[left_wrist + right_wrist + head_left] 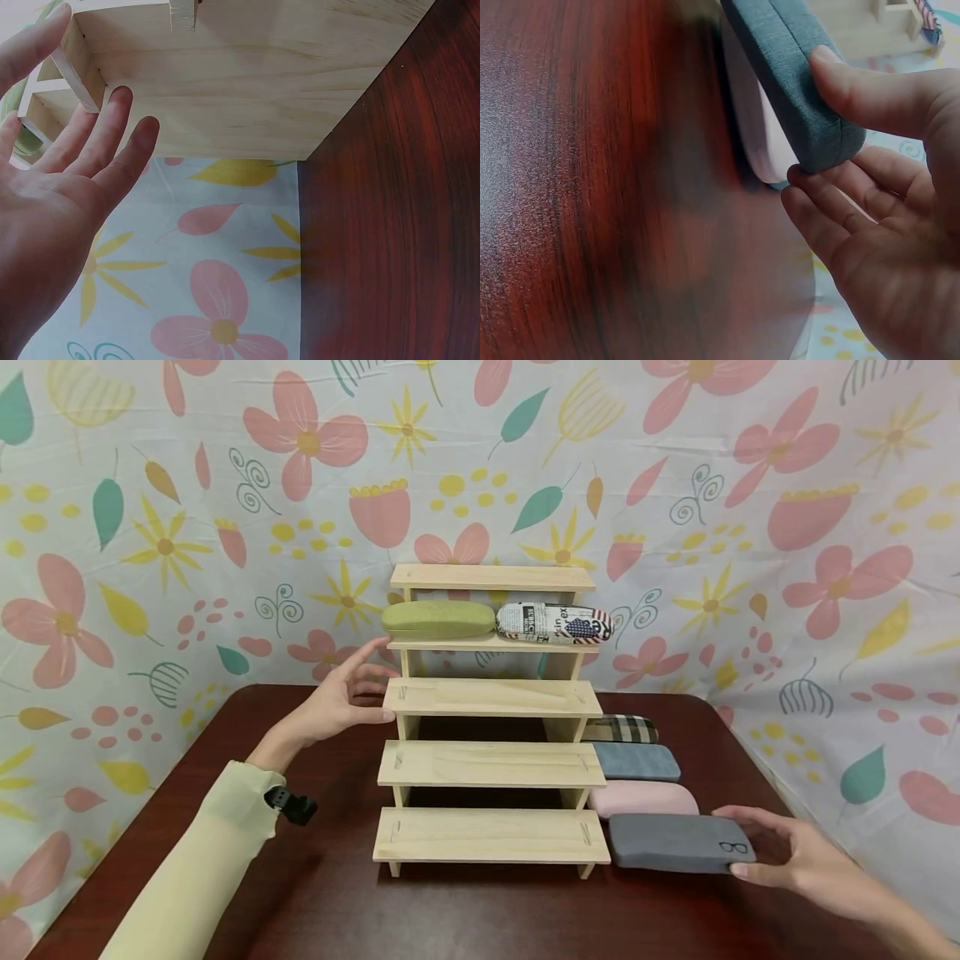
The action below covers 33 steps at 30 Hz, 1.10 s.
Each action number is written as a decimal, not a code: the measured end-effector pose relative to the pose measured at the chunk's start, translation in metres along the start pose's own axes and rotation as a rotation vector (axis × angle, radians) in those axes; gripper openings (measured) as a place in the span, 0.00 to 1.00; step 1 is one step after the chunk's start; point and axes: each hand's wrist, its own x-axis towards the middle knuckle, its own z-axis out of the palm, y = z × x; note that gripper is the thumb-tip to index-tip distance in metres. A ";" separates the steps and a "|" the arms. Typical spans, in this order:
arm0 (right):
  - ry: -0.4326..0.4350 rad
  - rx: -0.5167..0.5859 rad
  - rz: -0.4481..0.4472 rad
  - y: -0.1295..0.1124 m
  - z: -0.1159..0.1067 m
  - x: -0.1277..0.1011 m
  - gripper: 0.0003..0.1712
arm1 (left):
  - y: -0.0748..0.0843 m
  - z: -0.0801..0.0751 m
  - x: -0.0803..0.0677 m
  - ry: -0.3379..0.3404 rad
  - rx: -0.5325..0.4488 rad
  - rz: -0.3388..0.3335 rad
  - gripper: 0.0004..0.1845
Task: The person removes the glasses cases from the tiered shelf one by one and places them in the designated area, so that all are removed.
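At the right end of the row, my right hand (806, 864) pinches a dark grey glasses case (675, 842) with a small glasses print. In the right wrist view the thumb (836, 71) presses one face of this case, with fingertips at its end and underside. My left hand (333, 697) is at the left side of a stepped wooden rack (491, 835), its fingers spread and extended by the shelf ends. On the rack's second shelf from the top lie a green glasses case (438, 619) and a newspaper-print glasses case (553, 623), end to end.
Right of the rack, a pink case (643, 798), a blue case (637, 762) and a plaid case (621, 728) lie in a row behind the grey one. All stand on a dark red wooden table (450, 918). A floral cloth (480, 460) hangs behind.
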 end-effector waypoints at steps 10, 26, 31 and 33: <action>-0.050 0.049 0.002 0.002 0.007 0.006 0.33 | 0.000 0.000 0.000 -0.004 -0.008 0.009 0.58; -0.061 0.014 -0.013 0.006 0.010 0.012 0.37 | 0.000 0.000 -0.001 -0.003 -0.006 -0.001 0.58; -0.068 -0.006 -0.027 0.009 0.011 0.015 0.39 | 0.000 0.000 0.000 0.001 -0.008 -0.004 0.58; -0.074 -0.007 -0.044 0.011 0.012 0.015 0.38 | 0.000 0.000 0.000 0.001 -0.011 -0.003 0.58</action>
